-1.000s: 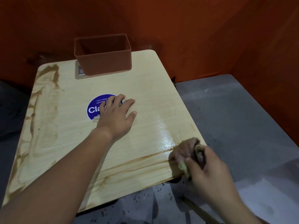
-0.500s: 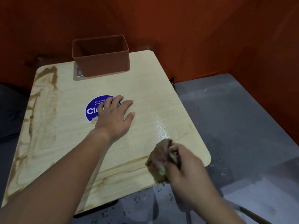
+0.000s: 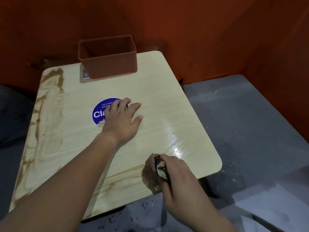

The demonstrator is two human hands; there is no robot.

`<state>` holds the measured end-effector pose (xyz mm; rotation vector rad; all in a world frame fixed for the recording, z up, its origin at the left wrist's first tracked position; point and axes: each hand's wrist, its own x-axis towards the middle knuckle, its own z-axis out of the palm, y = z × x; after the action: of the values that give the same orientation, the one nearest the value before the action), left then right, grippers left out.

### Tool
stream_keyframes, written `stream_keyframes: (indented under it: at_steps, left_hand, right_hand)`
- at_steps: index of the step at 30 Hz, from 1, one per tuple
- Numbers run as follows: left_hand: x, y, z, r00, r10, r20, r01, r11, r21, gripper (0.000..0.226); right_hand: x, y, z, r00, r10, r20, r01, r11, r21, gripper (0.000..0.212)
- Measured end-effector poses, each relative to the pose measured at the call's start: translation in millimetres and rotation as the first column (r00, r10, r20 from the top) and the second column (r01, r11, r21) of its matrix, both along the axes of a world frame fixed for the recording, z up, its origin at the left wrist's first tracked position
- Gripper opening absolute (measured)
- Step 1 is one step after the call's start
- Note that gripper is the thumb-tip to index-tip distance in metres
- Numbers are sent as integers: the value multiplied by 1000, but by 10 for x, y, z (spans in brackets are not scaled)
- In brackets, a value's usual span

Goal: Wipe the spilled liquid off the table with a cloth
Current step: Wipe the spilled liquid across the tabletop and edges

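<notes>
A light wooden table [image 3: 155, 97] carries brown liquid streaks: a long one [image 3: 123, 173] near the front edge and a smear [image 3: 50, 91] down the left side. A wet sheen [image 3: 173, 139] lies toward the right. My right hand [image 3: 177, 178] is closed on a brown, soaked cloth [image 3: 150, 174], which presses on the table at the right end of the front streak. My left hand [image 3: 122, 121] lies flat with fingers spread in the middle of the table, partly over a round blue sticker [image 3: 100, 113].
A brown rectangular bin [image 3: 108, 64] stands at the table's far edge, with a small metal plate [image 3: 85, 74] beside its base. Orange walls close in behind and to the right. The grey floor [image 3: 242, 123] lies right of the table, with dark drops below the front edge.
My right hand has dragged the cloth leftward along the front edge, from the right corner onto the streak. The left hand has stayed put.
</notes>
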<state>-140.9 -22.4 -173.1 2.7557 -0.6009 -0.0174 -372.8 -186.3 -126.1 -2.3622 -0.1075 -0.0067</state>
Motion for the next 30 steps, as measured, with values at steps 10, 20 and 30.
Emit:
stream_keyframes:
  at_steps: [10,20,30]
  left_hand:
    - [-16,-3,24,1000,0,2,0,1000,-13,45]
    - [-12,1,25,1000,3,-5,-3,1000,-29,45]
    - [-27,3,53,1000,6,-26,-7,999,-45,45]
  right_hand:
    - [807,-1272,86,902,-416,-117,411,909,-62,31]
    - [146,-9,90,993,3,-118,26,969,244,50]
    - [12,-199,49,943,-332,-21,326,935,-136,32]
